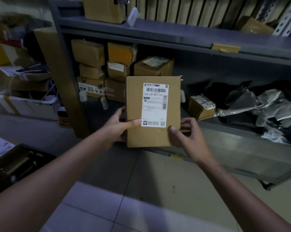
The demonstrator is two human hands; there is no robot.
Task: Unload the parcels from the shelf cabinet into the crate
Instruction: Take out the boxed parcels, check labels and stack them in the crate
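Note:
A flat brown cardboard parcel (134,104) with a white shipping label is held up in front of the grey shelf cabinet (158,33). My left hand (118,126) grips its lower left edge, thumb on the front. My right hand (186,134) grips its lower right corner, thumb on the front. Several brown boxes (91,64) are stacked on the lower shelf behind it. A small taped box (201,106) and grey and black plastic mail bags (267,106) lie on the shelf to the right. At the lower left a dark crate (15,163) holds parcels.
A white box (29,106) full of clutter stands on the floor left of the cabinet. More boxes sit on the upper shelf (104,9). Tiled floor (141,190) lies below my arms.

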